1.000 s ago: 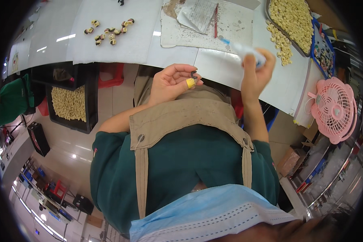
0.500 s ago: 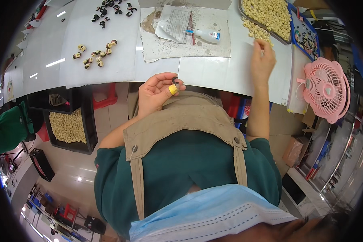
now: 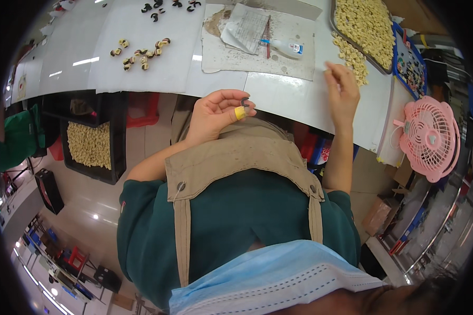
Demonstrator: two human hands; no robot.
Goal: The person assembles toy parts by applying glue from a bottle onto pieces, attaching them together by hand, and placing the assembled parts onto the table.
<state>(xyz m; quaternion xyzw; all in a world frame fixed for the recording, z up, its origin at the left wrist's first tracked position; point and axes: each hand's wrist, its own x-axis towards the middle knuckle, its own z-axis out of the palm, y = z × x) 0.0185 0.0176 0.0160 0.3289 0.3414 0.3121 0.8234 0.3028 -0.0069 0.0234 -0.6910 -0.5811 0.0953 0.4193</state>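
My left hand [image 3: 220, 113] is raised by the table's near edge, its thumb and fingertips pinching a small black curved piece [image 3: 245, 101]. Yellow tape [image 3: 240, 113] wraps the thumb. Over the right part of the table hovers my right hand [image 3: 343, 93], fingers bent with the tips drawn together; what they hold, if anything, is too small and blurred to make out. Just beyond it lies a spill of small cream-coloured pieces [image 3: 355, 62], beside a tray [image 3: 389, 69] heaped with more. Several cream-and-dark joined pieces [image 3: 143, 59] rest on the left of the white table.
Loose black curved pieces [image 3: 154, 17] lie at the far left. A glue bottle [image 3: 289, 48] and papers [image 3: 245, 29] rest on a stained board [image 3: 231, 63]. At right are a blue tray [image 3: 411, 84] and a pink fan [image 3: 431, 137]. A black crate [image 3: 120, 157] of cream pieces stands below left.
My right hand has drawn a little left and nearer, away from the cream pieces. My left hand still pinches the black piece. The whole view has shifted slightly.
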